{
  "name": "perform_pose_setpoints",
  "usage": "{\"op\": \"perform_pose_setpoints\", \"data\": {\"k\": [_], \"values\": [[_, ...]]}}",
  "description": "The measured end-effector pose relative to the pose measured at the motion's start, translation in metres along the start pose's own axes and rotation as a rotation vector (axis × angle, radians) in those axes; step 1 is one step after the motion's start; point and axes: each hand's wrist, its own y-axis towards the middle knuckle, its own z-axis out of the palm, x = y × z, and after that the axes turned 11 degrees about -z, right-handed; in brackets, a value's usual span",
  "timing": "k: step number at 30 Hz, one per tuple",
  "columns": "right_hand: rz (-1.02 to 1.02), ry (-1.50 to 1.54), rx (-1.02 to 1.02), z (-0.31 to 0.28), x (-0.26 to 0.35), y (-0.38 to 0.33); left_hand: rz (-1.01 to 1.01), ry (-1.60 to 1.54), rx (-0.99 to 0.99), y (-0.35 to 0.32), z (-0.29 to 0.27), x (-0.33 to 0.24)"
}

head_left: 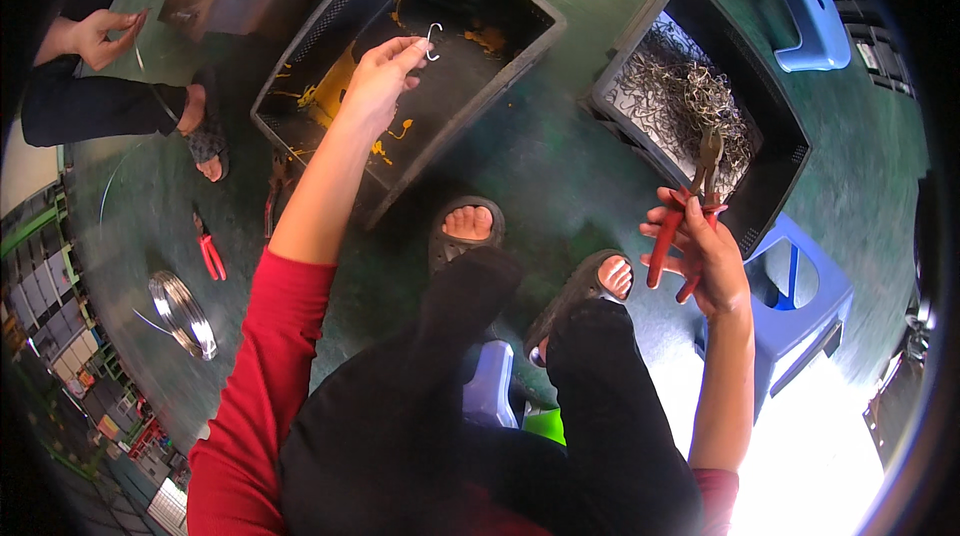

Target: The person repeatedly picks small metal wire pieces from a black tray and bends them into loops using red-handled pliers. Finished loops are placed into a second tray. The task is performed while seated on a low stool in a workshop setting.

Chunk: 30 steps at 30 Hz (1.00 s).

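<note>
Bright metal wire hook (pixel 433 39); matt black plastic crate (pixel 520 56), paint-stained; pliers (pixel 690 221) with glossy red plastic grips; smooth green floor (pixel 560 176).

Small bent wire hook (pixel 433 40) — pale, held aloft, red-handled pliers (pixel 688 221) — upright, jaws up

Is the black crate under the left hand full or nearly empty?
Nearly empty: the black crate shows its bare, yellow-stained bottom beneath the left hand.

We wear a red top with sleeves (pixel 262 366) pushed up toward the elbows, leaving our forearms bare. Our trousers (pixel 400 416) are black and loose. On our feet sit dark open-toed sandals (pixel 466 232), their broad straps crossing above bare toes.
</note>
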Motion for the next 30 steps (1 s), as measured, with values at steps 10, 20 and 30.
{"op": "perform_pose_setpoints", "data": {"k": [10, 20, 30], "values": [[-0.024, -0.333, 0.199, 0.030, 0.016, -0.022, 0.052, -0.183, 0.448, -0.094, 0.061, -0.025], [-0.094, -0.486, 0.350, 0.042, 0.010, -0.028, -0.150, -0.156, 0.641, -0.123, 0.086, -0.022], [-0.088, -0.561, 0.368, 0.044, 0.012, -0.030, -0.039, -0.064, 0.572, -0.130, 0.091, -0.023]]}}
